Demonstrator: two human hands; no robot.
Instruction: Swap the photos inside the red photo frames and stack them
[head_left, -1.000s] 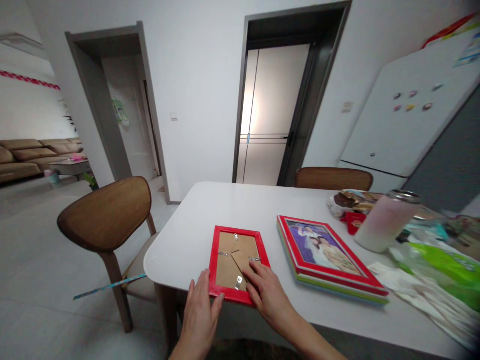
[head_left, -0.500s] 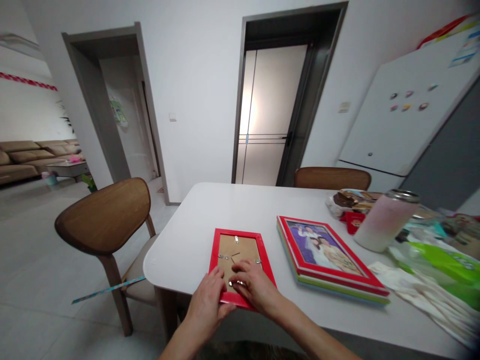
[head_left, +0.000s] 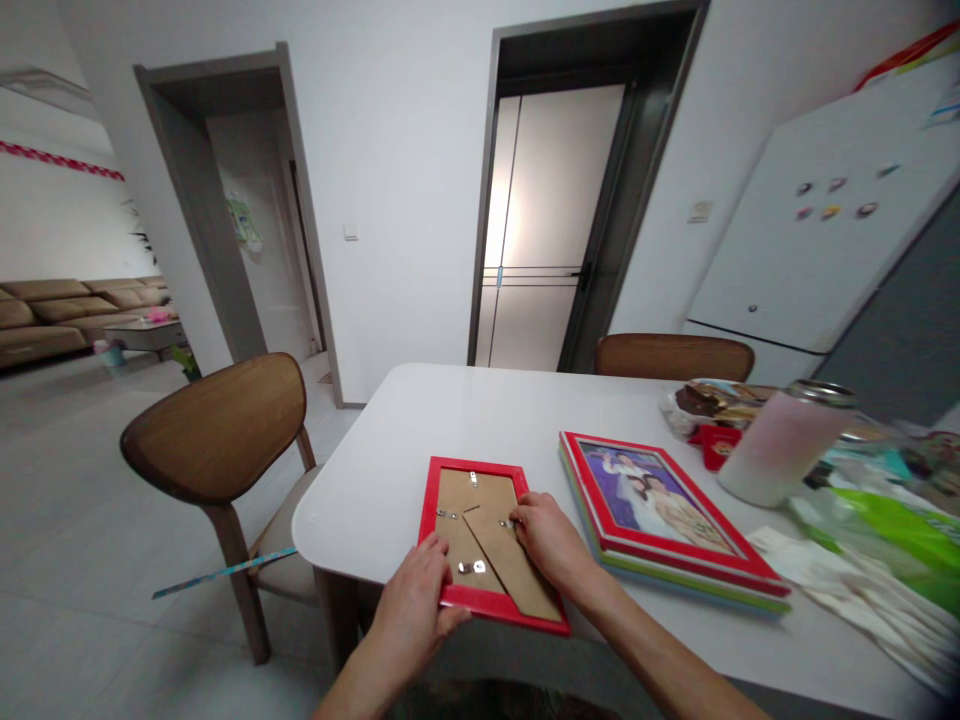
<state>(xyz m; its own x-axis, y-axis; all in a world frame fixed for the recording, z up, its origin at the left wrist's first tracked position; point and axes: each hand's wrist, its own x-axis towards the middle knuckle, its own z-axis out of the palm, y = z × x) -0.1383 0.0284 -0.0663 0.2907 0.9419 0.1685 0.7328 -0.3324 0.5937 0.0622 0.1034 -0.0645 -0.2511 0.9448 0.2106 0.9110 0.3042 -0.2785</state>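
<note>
A red picture frame (head_left: 495,606) lies face down at the table's near edge, its brown backing board (head_left: 480,540) and metal clips showing. My left hand (head_left: 420,590) grips the frame's lower left corner, thumb at the near edge and fingers on the left side. At the right side, my right hand (head_left: 544,535) has its fingers pressed together by the right metal clip; whether they pinch it is too small to tell. Right of my hands rests a stack of frames (head_left: 660,500), the top one red with a photo of people.
On the white table (head_left: 480,410) at the right stand a pink and white bottle (head_left: 784,445), a red packet (head_left: 716,445), white gloves (head_left: 855,590) and a green plastic bag (head_left: 900,525). Wooden chairs are at the left (head_left: 217,430) and far side (head_left: 675,356).
My right hand has moved from the lower middle of the backing to the clip on the right side, uncovering the lower clips and the stand flap. My left hand has stayed on the corner.
</note>
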